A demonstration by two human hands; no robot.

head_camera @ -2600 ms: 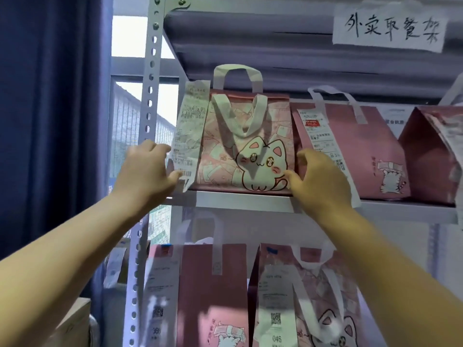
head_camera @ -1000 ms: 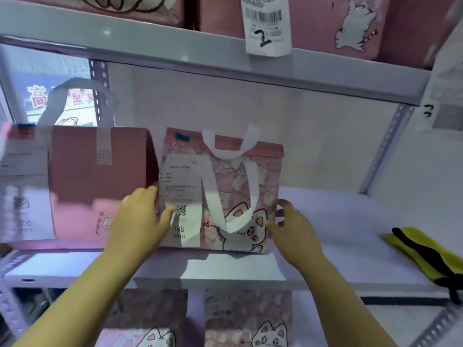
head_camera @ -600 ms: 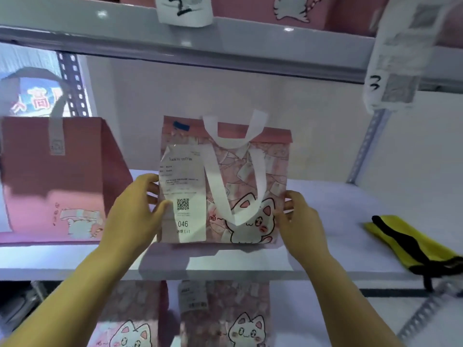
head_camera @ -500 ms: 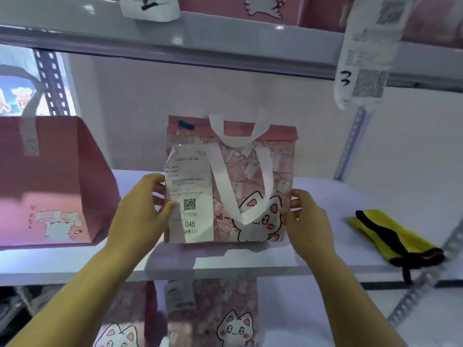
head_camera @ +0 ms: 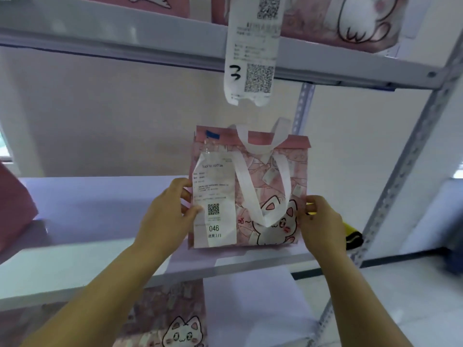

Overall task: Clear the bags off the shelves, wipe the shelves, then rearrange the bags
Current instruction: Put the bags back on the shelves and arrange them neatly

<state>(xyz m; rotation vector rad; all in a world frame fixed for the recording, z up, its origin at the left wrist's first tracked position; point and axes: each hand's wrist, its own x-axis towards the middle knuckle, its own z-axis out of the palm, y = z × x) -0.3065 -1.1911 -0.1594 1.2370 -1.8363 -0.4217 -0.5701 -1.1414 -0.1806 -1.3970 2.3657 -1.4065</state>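
1. The cat-print bag (head_camera: 271, 196) is further right along the middle shelf (head_camera: 95, 221) than half a second ago, well apart from the plain pink bag (head_camera: 12, 209) at the left edge.
2. The left hand (head_camera: 165, 219) grips its left side, thumb on the receipt (head_camera: 214, 196).
3. The right hand (head_camera: 323, 224) grips its right edge.
4. The bag is upright near the shelf's front edge and right end, beside a yellow cloth (head_camera: 353, 237).

Bright, even, purplish light; soft shadows, blurred corners, wide-angle bending at edges.
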